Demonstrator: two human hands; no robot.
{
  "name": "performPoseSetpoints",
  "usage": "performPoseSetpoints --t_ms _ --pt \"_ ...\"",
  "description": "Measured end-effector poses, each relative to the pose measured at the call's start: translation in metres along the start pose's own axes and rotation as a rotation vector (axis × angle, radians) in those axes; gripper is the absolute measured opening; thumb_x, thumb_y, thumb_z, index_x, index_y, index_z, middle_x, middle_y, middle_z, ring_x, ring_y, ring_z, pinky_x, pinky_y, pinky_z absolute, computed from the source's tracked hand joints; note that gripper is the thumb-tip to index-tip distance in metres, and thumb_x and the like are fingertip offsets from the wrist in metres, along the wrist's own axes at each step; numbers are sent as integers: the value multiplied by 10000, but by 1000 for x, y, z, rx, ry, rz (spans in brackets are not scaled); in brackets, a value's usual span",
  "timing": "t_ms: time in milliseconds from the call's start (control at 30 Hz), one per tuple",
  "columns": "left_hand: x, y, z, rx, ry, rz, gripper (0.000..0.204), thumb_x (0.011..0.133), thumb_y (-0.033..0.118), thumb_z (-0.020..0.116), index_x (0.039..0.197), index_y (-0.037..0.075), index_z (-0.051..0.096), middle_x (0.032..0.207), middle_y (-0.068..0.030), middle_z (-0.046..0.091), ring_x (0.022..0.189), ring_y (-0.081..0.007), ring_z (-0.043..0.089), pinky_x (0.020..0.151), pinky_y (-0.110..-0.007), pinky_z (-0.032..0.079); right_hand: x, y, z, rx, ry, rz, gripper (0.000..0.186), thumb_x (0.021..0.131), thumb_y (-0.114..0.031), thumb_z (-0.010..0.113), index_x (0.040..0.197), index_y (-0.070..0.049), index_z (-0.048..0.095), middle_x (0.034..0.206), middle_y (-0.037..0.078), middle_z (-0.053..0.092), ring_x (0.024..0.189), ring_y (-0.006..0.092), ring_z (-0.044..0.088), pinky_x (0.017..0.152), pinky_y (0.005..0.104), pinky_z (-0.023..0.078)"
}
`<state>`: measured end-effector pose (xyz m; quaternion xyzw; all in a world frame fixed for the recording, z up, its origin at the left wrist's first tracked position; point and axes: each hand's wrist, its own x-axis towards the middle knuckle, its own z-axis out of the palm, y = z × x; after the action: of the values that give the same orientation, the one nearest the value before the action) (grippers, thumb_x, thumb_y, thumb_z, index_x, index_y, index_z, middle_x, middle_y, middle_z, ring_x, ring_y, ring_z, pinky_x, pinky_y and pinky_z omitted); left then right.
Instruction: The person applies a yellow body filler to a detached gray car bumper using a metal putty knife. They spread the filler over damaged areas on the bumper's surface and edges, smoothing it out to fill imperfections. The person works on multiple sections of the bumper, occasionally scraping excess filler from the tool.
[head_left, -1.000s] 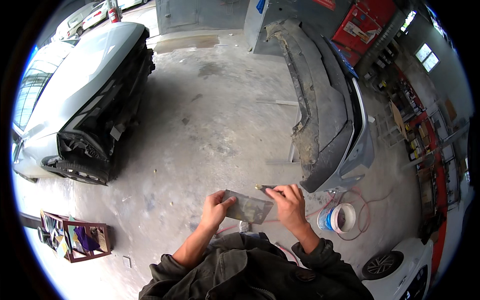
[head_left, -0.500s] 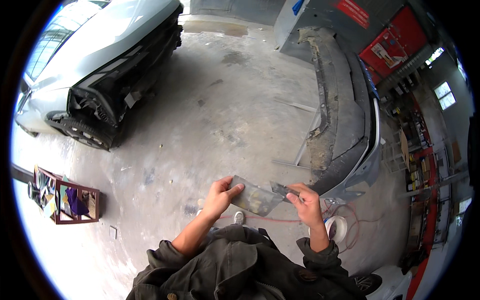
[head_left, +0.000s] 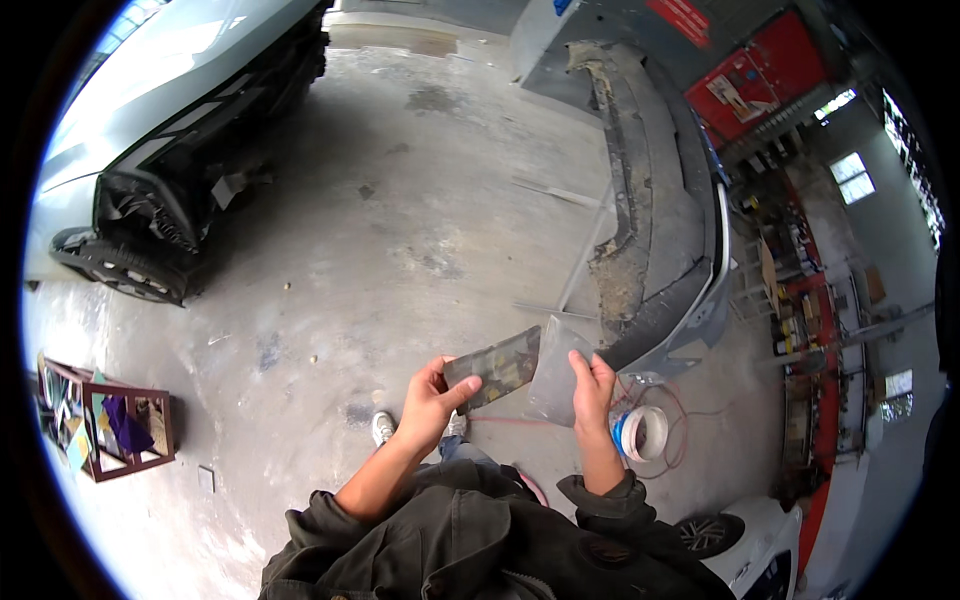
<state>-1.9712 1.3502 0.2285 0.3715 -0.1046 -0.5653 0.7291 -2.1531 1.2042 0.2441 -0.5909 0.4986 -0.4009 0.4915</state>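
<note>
My left hand (head_left: 436,402) is closed on a thin rectangular plate (head_left: 503,366), dark grey with yellowish smears, its thumb lying on the upper face. A thin, pale grey, semi-transparent sheet (head_left: 556,372) is pinched in my right hand (head_left: 592,392), thumb and fingers along its right edge. The plate's right end meets or slightly overlaps the sheet's left edge; whether they touch I cannot tell. Both are held out in front of my body, above the floor.
To the right stands a detached car bumper (head_left: 650,190). Behind my right hand are a white bucket (head_left: 643,434) and a red hose (head_left: 688,430). A car without its front bumper (head_left: 170,130) is far left; a brown-framed cart (head_left: 130,462) stands near left. A white car (head_left: 745,545) is at lower right.
The sheet in my right hand has turned to show its broad face, and the plate in my left hand has tilted up at its right end. The whole view has shifted slightly.
</note>
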Motion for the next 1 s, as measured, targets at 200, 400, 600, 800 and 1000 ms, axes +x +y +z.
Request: performPoseSetpoints --t_ms 200,400,600,800,1000 --pt "-16 -11 -3 -167 -146 -365 438 804 -38 613 1230 -16 514 1080 -67 617 1017 -156 563 921 -294 433 -38 -9 16 -29 -16 65 81 852 -75 628 840 5 638 759 -43 593 678 26 476 597 208 388" --pt "-36 -18 -1 234 -342 -505 343 786 13 560 1125 -31 584 989 -46 618 893 -145 538 755 -257 409 -53 -22 -16 -3 101 124 140 845 -93 636 922 24 647 772 -12 625 681 42 513 601 225 429" --pt "-46 -39 16 449 -533 -591 305 831 43 564 1130 -14 583 952 -17 604 897 -119 524 767 -245 411 -103 -14 -45 -138 100 41 154 837 -98 636 912 36 623 738 25 638 668 55 520 590 266 447" --pt "-74 -86 45 506 -611 -648 315 932 197 564 1172 -7 558 1039 -33 606 949 -128 539 824 -266 426 -172 2 -79 -286 170 -83 199 818 -128 651 938 29 619 765 163 660 677 220 649 605 327 476" --pt "-133 -133 89 699 -795 -728 357 938 250 565 1206 16 539 996 -18 586 908 -117 518 791 -264 415 -253 28 -147 55 502 -56 222 821 -135 647 978 21 629 829 153 671 661 190 642 588 314 494"
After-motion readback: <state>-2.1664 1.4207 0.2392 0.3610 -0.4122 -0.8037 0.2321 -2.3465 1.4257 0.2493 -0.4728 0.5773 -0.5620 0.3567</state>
